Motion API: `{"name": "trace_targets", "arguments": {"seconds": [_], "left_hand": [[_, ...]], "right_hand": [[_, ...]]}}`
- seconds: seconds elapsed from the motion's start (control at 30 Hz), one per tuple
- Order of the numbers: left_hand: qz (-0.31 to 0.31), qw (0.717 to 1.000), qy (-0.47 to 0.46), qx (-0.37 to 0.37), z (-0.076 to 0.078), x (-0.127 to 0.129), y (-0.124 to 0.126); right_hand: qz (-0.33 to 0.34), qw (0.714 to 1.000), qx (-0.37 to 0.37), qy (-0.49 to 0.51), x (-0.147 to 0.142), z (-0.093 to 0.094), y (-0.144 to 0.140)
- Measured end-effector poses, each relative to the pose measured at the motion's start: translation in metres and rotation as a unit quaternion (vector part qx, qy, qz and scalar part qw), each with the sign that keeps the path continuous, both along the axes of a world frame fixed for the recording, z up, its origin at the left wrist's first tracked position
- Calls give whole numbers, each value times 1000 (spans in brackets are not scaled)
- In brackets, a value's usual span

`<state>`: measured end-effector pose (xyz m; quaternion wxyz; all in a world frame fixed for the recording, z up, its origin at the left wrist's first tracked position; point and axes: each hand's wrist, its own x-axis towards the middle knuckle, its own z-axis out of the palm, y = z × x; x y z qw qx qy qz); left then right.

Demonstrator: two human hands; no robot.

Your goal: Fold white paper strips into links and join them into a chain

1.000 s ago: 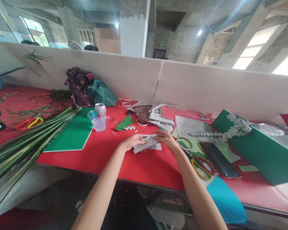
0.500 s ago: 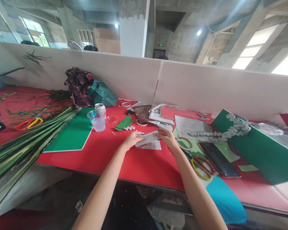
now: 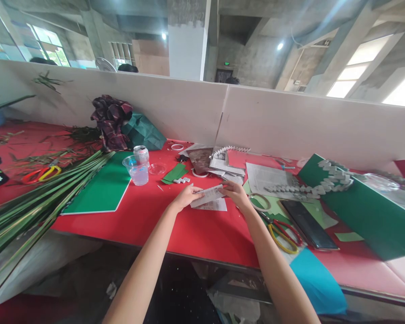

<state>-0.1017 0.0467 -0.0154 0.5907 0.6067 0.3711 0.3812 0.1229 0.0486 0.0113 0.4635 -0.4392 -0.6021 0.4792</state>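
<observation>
Paper (image 3: 210, 194), a pale printed strip, is stretched between your two hands over the red table (image 3: 202, 229), just above another printed sheet (image 3: 218, 205) that lies partly beneath it. Your left hand (image 3: 185, 197) pinches its left end, thumb on top and fingers mostly hidden behind, while your right hand (image 3: 235, 193) nips the right end near the upper corner, both grips closed down to the thinness of the strip. Small folded white pieces (image 3: 181, 180) lie beyond your left hand, and scissors (image 3: 274, 223) rest beside your right forearm.
</observation>
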Motion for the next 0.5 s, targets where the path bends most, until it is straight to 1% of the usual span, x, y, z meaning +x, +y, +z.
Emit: {"name": "trace_targets", "arguments": {"seconds": [0.1, 0.27, 0.5], "left_hand": [[-3, 1000, 3, 3, 0, 0, 0], [-5, 1000, 13, 27, -3, -1, 2], [-4, 999, 19, 33, -2, -1, 1]], "right_hand": [[3, 1000, -1, -1, 0, 1, 0], [2, 1000, 3, -8, 1, 1, -1], [6, 1000, -3, -9, 1, 2, -1]]}}
